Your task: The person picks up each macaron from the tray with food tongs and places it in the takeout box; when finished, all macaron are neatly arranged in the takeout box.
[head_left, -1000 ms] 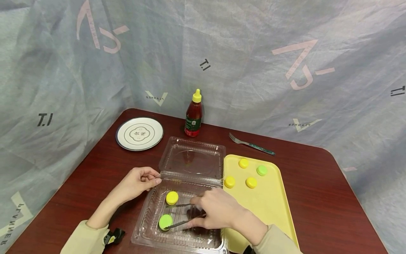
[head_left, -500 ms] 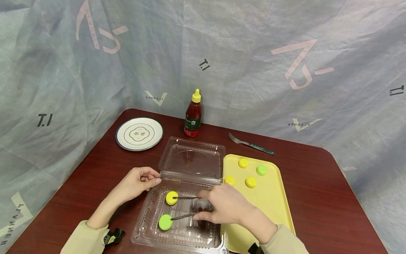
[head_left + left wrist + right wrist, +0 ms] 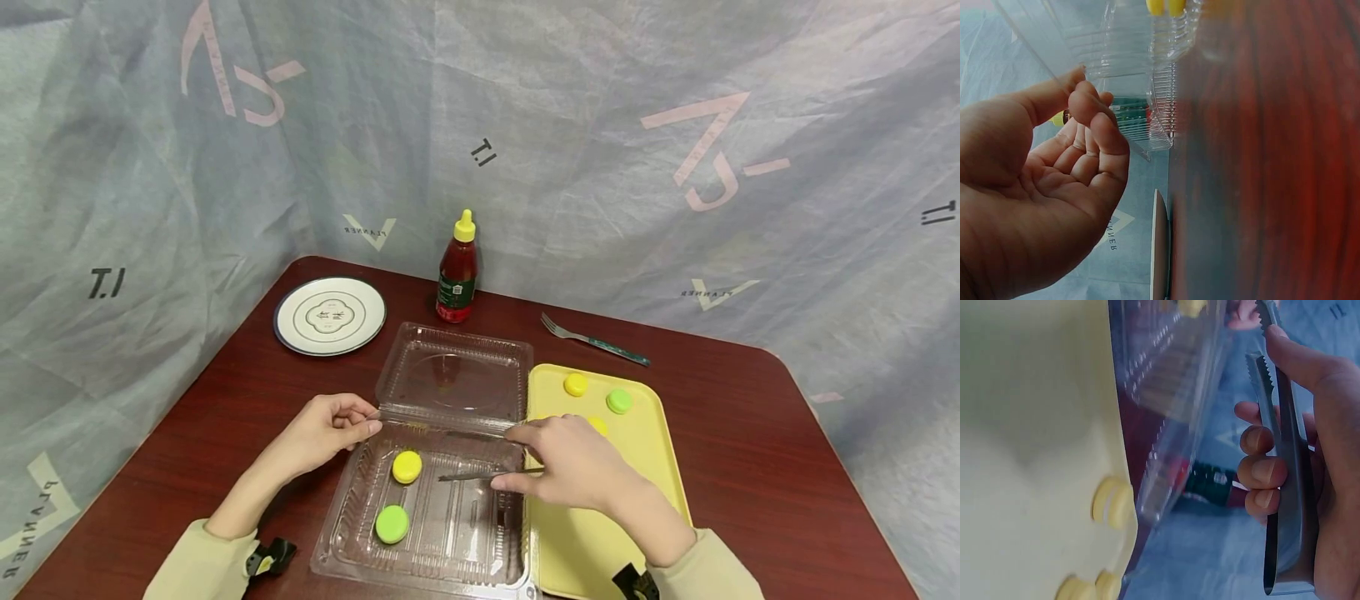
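My left hand [image 3: 337, 429] pinches the left rim of a clear plastic clamshell box [image 3: 442, 575] near its hinge; the box lies with its lid folded back. In the box sit a yellow macaron [image 3: 407, 467] and, nearer me, a green macaron [image 3: 392, 524]. My right hand [image 3: 573, 462] holds metal tongs [image 3: 1294, 481] over the box's right edge, thumb on one arm and fingers around the other. Nothing is between the toothed tips, which stand slightly apart in the right wrist view. Beneath and beyond that hand is a yellow tray [image 3: 645, 442].
On the tray are another yellow macaron [image 3: 576, 384], a green one [image 3: 618, 401] and one partly behind my right hand. A fork [image 3: 592, 340] lies behind the tray. At the back stand a red sauce bottle [image 3: 456, 279] and, left, a white plate [image 3: 330, 317].
The tongs have lifted off the green and yellow macarons in the box, and their arms have drawn together. My right hand has moved right towards the tray; my left hand stays put.
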`<state>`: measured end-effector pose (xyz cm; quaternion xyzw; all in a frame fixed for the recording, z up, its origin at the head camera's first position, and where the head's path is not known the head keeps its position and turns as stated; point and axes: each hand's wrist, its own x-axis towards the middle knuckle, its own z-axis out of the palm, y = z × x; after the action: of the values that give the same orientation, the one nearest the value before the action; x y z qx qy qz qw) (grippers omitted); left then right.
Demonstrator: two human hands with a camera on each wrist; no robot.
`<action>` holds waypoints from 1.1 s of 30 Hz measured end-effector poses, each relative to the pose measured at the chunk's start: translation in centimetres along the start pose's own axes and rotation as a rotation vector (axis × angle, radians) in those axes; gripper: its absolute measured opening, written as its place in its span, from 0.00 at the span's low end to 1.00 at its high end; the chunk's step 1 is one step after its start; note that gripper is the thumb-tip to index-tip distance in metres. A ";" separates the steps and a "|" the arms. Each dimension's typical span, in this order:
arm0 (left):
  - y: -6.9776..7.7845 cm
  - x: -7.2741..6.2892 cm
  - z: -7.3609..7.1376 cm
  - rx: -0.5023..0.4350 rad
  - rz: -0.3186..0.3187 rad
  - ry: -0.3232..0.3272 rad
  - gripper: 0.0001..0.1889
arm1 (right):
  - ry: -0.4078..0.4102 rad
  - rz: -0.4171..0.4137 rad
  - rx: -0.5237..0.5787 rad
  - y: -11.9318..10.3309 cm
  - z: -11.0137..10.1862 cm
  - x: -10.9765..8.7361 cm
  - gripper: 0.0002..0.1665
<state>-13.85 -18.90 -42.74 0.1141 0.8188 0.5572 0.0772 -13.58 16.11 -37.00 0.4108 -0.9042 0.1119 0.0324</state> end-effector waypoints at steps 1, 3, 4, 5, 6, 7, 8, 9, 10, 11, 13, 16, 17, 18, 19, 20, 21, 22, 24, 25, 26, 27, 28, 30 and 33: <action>0.0 0.0 0.0 0.003 -0.001 -0.001 0.10 | 0.013 0.004 -0.002 0.3 -0.2 -0.1 0.24; -0.1 0.0 0.0 0.012 -0.003 -0.001 0.10 | 0.034 0.014 -0.004 0.8 -0.5 -0.4 0.24; -0.2 0.0 0.0 0.017 -0.007 0.001 0.10 | 0.041 0.020 -0.002 1.0 -0.6 -0.6 0.25; -0.2 0.0 0.0 0.024 -0.009 0.002 0.10 | 0.041 0.028 0.001 1.3 -0.7 -0.7 0.26; -0.3 0.0 0.0 0.031 -0.012 0.003 0.10 | 0.038 0.041 0.004 1.5 -0.9 -0.9 0.26; -0.4 0.0 0.0 0.038 -0.014 0.004 0.10 | 0.036 0.054 0.007 1.7 -1.0 -1.0 0.26; -0.4 0.0 0.0 0.044 -0.015 0.005 0.10 | 0.036 0.064 0.011 1.9 -1.1 -1.2 0.27; -0.4 0.1 0.0 0.049 -0.015 0.006 0.09 | 0.034 0.076 0.016 2.1 -1.3 -1.4 0.26; -0.5 0.1 0.0 0.053 -0.014 0.007 0.09 | 0.032 0.087 0.013 2.3 -1.4 -1.5 0.24; -0.5 0.1 0.0 0.055 -0.012 0.006 0.09 | 0.033 0.095 0.011 2.5 -1.5 -1.7 0.23; -0.5 0.1 0.0 0.055 -0.010 0.006 0.09 | 0.038 0.108 0.000 2.9 -1.7 -1.9 0.21; -0.3 0.1 0.0 0.040 -0.010 0.006 0.10 | 0.045 0.130 -0.019 3.5 -2.0 -2.4 0.20; -0.3 0.1 0.0 0.037 -0.008 0.005 0.10 | 0.049 0.138 -0.021 3.7 -2.1 -2.5 0.20; -0.2 0.0 0.0 0.033 -0.005 0.004 0.10 | 0.049 0.148 -0.026 3.8 -2.2 -2.7 0.20; -0.2 0.0 0.0 0.030 -0.004 0.003 0.11 | 0.051 0.159 -0.031 3.9 -2.3 -2.8 0.20; -0.1 0.0 -0.1 0.028 -0.002 0.003 0.11 | 0.052 0.169 -0.034 4.1 -2.3 -3.0 0.20; -0.2 0.0 -0.1 0.030 -0.005 0.002 0.11 | 0.051 0.179 -0.036 4.3 -2.4 -3.2 0.20; -0.1 0.0 -0.1 0.032 -0.008 0.002 0.11 | 0.054 0.185 -0.039 4.5 -2.4 -3.3 0.21; -0.1 0.0 -0.1 0.030 -0.010 0.000 0.11 | 0.053 0.205 -0.046 4.9 -2.4 -3.7 0.21; -0.1 0.0 -0.1 0.031 -0.012 -0.001 0.11 | 0.053 0.214 -0.050 5.2 -2.4 -3.8 0.21; -0.1 0.0 -0.1 0.031 -0.014 0.000 0.11 | 0.051 0.223 -0.052 5.4 -2.4 -4.0 0.21; -0.1 -0.1 -0.1 0.029 -0.014 -0.002 0.11 | 0.050 0.230 -0.056 5.7 -2.4 -4.2 0.20; -0.1 -0.1 -0.1 0.030 -0.011 -0.003 0.11 | 0.051 0.238 -0.059 5.9 -2.4 -4.4 0.20; -0.1 -0.1 -0.1 0.029 -0.011 -0.003 0.11 | 0.054 0.253 -0.059 6.3 -2.4 -4.8 0.20; -0.2 0.0 0.0 0.030 -0.012 -0.004 0.11 | 0.059 0.279 -0.053 6.9 -2.5 -5.3 0.20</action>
<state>-13.86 -19.02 -42.92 0.1113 0.8275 0.5444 0.0803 -15.34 25.05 -36.58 0.2767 -0.9539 0.1032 0.0539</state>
